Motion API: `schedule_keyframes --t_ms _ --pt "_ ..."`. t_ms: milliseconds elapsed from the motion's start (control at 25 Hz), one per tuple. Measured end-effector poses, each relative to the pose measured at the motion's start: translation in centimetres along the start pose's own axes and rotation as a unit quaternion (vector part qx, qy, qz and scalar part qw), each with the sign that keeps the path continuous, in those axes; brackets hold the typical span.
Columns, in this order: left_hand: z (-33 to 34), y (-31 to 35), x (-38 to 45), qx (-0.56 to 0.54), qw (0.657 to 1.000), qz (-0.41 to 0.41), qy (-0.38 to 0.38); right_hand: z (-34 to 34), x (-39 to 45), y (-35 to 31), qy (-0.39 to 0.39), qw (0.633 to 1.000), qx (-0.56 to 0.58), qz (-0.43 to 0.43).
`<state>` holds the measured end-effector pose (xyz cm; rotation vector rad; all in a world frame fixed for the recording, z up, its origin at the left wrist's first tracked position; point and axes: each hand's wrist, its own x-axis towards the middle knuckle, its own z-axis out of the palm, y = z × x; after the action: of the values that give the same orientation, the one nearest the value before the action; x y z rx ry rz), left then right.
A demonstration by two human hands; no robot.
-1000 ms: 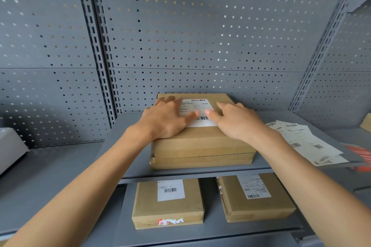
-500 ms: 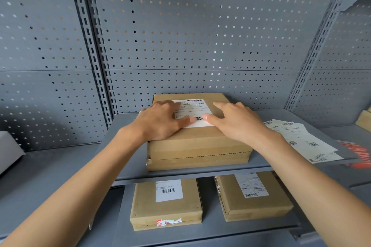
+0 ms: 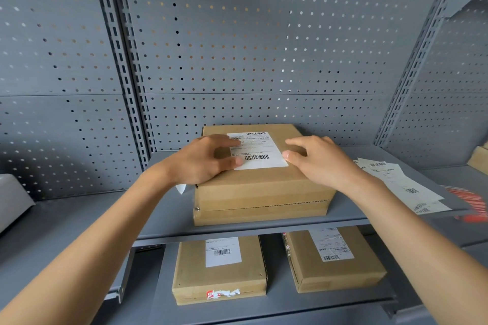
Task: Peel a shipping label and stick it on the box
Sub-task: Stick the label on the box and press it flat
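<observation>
The shipping label point(image 3: 257, 150) lies flat on top of the box point(image 3: 261, 187) at the frame's centre. My left hand point(image 3: 204, 159) rests spread on its left edge, fingers straight; my right hand point(image 3: 320, 158) touches its right edge, loosely open, holding nothing. If I lift off unevenly, I think a corner could stay loose or crease. Spare labels point(image 3: 401, 185) lie at right on the shelf point(image 3: 169, 216); two labelled boxes point(image 3: 220, 269) sit on the shelf below.

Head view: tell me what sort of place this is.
Probably a packing or shipping storeroom: grey pegboard-backed metal shelving, cardboard boxes bearing barcode shipping labels, and a stack of loose labels beside them.
</observation>
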<state>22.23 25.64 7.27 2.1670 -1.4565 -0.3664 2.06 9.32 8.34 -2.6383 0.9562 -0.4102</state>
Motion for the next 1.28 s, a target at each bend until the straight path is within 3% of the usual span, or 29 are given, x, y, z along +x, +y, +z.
schedule_keyframes --t_ms 400,1280 --pt "1.4 2.3 0.6 0.076 0.996 -0.007 0.035 1.8 -0.5 -3.3 -0.005 0.999 -0.047 -0.023" --pt "0.4 -0.9 0.0 -0.015 0.999 -0.004 0.047 -0.3 -0.7 0.8 -0.007 0.998 0.059 0.020"
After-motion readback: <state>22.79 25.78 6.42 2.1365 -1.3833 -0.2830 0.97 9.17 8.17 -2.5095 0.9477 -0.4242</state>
